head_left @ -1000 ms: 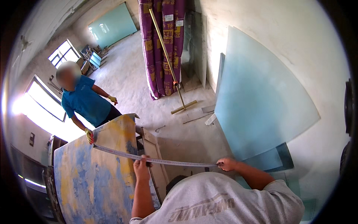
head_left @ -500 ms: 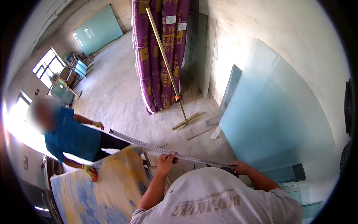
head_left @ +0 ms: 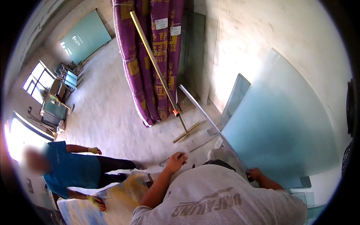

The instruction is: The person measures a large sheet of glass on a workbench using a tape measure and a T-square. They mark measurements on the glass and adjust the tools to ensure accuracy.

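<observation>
The tape measure, its near end gripped by the right hand, has its long axis running forward and leftward past the glass sheet toward the purple rolls, while the left hand, apart from it, is curled, contents unclear.

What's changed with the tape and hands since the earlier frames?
The tape measure swung from pointing left to pointing ahead, toward the purple rolls. The left hand let go of its blade; the co-worker's gloved hand, first at the blade's end, is now on the patterned sheet. Unchanged: right hand gripping the tape measure, gold T-shaped tool by the rolls.
</observation>
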